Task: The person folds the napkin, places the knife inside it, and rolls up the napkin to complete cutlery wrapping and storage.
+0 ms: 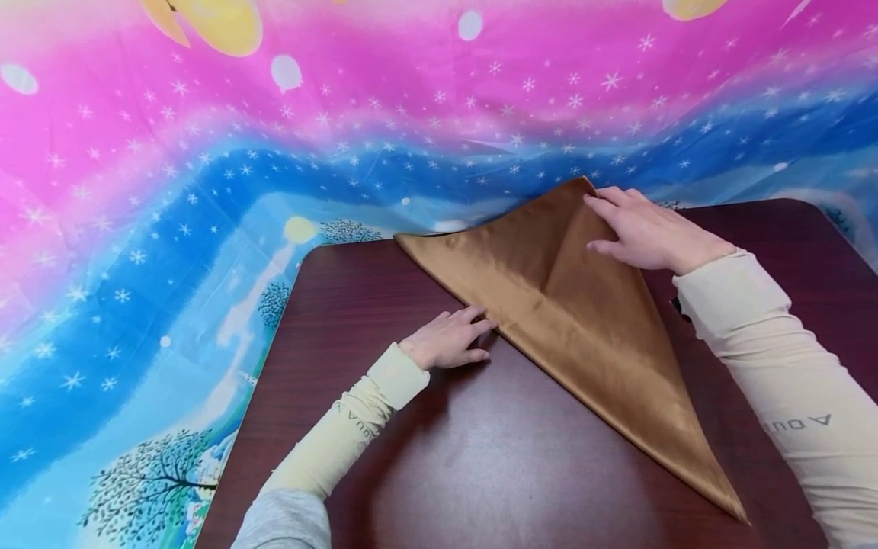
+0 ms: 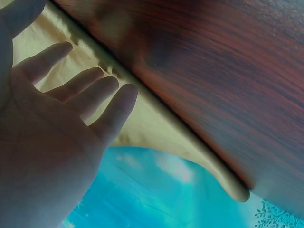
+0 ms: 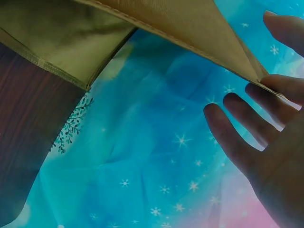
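On insp. we found the brown cloth (image 1: 576,328) atop the table (image 1: 343,297), long edge diag. from table's far edge to its near right, L hand (image 1: 449,339) at that edge, fingers extended, cloth toward table's far right, and R hand (image 1: 638,225), fingers straight, thumb apart, touching the raised corner.
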A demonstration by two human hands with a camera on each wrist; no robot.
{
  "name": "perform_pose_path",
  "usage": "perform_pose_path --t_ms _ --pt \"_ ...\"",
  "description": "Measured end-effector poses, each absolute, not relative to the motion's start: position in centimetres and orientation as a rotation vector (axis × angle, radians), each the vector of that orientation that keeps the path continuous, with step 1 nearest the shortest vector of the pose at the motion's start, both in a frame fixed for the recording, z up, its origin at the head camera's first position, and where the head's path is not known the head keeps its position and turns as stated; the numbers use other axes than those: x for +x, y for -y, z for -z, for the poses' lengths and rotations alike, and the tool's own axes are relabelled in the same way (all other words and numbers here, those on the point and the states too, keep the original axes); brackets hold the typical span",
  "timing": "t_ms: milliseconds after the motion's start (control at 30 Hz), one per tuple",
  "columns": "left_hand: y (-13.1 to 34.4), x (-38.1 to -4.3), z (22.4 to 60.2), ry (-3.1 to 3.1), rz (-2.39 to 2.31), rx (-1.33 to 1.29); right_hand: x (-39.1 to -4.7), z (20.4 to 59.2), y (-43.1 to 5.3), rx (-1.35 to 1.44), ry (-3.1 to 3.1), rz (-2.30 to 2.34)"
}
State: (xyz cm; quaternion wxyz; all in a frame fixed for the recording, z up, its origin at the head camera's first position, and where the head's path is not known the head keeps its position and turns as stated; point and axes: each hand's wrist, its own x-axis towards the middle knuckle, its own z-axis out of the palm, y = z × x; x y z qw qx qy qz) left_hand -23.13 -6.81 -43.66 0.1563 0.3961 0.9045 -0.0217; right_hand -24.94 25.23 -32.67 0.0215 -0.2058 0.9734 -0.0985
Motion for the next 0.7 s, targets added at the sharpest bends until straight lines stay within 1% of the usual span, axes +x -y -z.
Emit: perform_pose_path --t_ms 200,700 --pt "6.7 -23.3 43.8 -2.588 0.083 1.135 -25.5 33.5 -25.4 -0.617 -2.987 0.319" --pt "6.3 -23.5 44.1 -2.569 0.083 1.114 -26.3 38.1 -27.2 -0.493 -2.882 0.370"
